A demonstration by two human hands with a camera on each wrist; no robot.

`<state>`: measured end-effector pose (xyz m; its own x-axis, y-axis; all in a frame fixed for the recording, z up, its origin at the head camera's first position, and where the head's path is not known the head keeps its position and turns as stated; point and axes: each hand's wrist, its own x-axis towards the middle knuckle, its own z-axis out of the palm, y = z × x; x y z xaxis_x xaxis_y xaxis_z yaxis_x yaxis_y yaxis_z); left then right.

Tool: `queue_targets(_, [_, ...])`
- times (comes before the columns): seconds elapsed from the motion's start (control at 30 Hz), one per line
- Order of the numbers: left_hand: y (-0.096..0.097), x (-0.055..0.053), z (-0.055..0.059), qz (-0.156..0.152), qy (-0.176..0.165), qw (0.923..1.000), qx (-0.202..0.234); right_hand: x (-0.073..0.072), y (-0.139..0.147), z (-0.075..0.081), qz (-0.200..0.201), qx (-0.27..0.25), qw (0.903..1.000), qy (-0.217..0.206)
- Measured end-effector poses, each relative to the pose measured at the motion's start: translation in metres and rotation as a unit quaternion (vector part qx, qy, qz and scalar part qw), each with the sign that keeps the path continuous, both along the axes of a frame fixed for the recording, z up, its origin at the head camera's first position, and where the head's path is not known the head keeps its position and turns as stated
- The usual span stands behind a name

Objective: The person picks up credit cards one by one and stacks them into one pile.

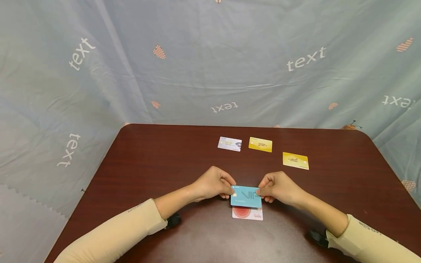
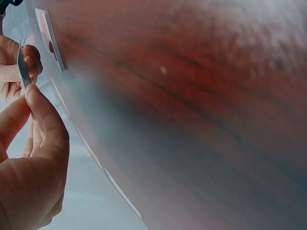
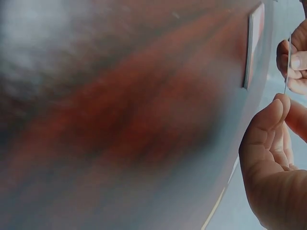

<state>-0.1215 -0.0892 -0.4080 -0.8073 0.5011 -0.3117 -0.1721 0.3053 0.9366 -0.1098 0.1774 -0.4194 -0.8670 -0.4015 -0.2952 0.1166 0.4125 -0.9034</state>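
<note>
Each hand's grip is clamped between thumb and fingers on a teal card marked "VIP" (image 1: 243, 201), the left hand (image 1: 210, 185) at its left edge and the right hand (image 1: 282, 188) at its right, just below and right of the center of the frame. The card is raised above a small stack of cards (image 1: 247, 213), whose top one is white with a red circle and shows along the teal card's lower edge. Farther up the dark reddish-brown tabletop (image 1: 158, 153), right of center, lie a white card (image 1: 225, 146), a yellow card (image 1: 256, 147) and, lower and farther right, another yellow one (image 1: 289, 164), with a gray-blue curtain (image 1: 197, 69) across the upper frame.
</note>
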Motion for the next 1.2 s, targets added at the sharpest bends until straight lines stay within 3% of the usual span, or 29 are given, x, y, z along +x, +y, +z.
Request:
queue_targets(0.5, [0.004, 0.009, -0.001, -0.037, -0.022, 0.9989, -0.016, 0.011, 0.007, -0.006, 0.032, -0.003, 0.9995, -0.006])
queue_targets(1.2, [0.004, 0.012, -0.005, -0.067, -0.016, 0.9971, -0.032, 0.016, 0.006, -0.008, 0.058, -0.010, 0.9983, 0.002])
